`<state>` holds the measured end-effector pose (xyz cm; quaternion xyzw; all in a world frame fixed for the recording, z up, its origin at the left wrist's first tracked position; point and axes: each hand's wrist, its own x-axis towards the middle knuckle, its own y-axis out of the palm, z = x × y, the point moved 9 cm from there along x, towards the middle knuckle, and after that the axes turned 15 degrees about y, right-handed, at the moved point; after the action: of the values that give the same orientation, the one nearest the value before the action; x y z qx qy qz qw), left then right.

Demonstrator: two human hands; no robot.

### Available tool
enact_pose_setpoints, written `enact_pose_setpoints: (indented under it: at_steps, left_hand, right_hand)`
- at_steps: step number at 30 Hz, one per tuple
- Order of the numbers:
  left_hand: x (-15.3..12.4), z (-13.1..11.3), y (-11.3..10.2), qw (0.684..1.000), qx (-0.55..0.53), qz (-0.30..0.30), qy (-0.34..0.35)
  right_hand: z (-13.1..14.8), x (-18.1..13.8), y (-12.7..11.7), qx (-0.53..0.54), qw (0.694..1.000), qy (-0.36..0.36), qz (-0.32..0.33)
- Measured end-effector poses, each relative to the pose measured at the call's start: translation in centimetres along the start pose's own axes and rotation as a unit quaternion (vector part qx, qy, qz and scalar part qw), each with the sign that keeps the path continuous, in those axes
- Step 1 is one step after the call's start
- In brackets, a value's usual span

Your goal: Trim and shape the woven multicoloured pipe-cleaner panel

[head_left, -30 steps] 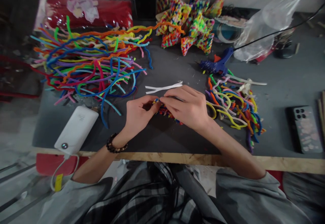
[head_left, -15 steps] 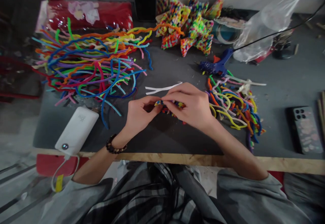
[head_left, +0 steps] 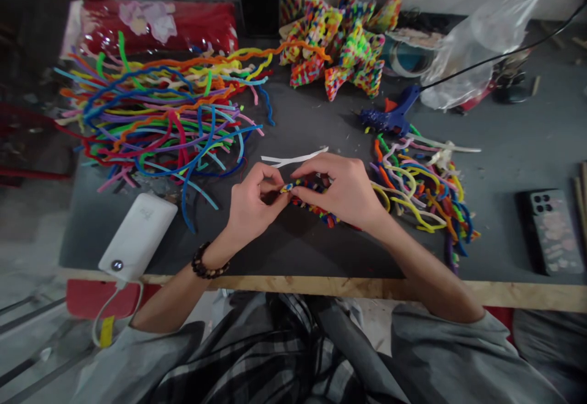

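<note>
Between my hands is a small multicoloured woven piece (head_left: 316, 204), apparently made of pipe cleaners, held just above the dark table. My left hand (head_left: 255, 199) pinches its left end between thumb and forefinger. My right hand (head_left: 347, 189) grips its upper edge, with the thumb pressed near the left end and the fingers curled over the far side. Part of the piece is hidden by my fingers. Just beyond my hands lie white strips (head_left: 293, 159). A dark bead bracelet (head_left: 208, 261) circles my left wrist.
A heap of long pipe cleaners (head_left: 160, 117) lies left, shorter pieces (head_left: 422, 190) right. Woven colourful shapes (head_left: 342, 43) sit at the back, near a blue glue gun (head_left: 389, 113) with a black cord. A white power bank (head_left: 138, 236) and a phone (head_left: 553, 233) flank the front edge.
My right hand's fingers have shifted slightly and spread, showing more of the woven piece. My left forefinger has lifted into a higher bend. Both hands keep hold.
</note>
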<state>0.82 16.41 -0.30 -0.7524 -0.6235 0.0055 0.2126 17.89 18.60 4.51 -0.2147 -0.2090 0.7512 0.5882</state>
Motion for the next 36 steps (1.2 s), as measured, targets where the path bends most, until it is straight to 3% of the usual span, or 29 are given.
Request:
enact_pose_setpoints:
  at_steps: [8, 15, 21, 29, 36]
  left_hand:
    - [-0.3, 0.0, -0.1, 1.0, 0.006, -0.014, 0.007]
    - [-0.5, -0.1, 0.2, 1.0, -0.008, -0.01, 0.015]
    - [-0.1, -1.3, -0.2, 0.996, 0.066, 0.0, 0.061]
    - [0.0, -0.2, -0.1, 1.0, 0.012, 0.004, 0.001]
    - [0.1, -1.3, 0.0, 0.995, 0.086, 0.022, 0.05]
  right_hand:
    - [0.2, 0.0, 0.7, -0.038, 0.999, -0.014, 0.037]
    - [0.9, -0.5, 0.7, -0.079, 0.995, -0.059, 0.029]
    - [0.7, -0.6, 0.9, -0.09, 0.994, -0.062, 0.01]
    - [-0.4, 0.1, 0.6, -0.038, 0.999, 0.003, 0.0]
    - [-0.2, 0.0, 0.4, -0.047, 0.999, 0.019, 0.007]
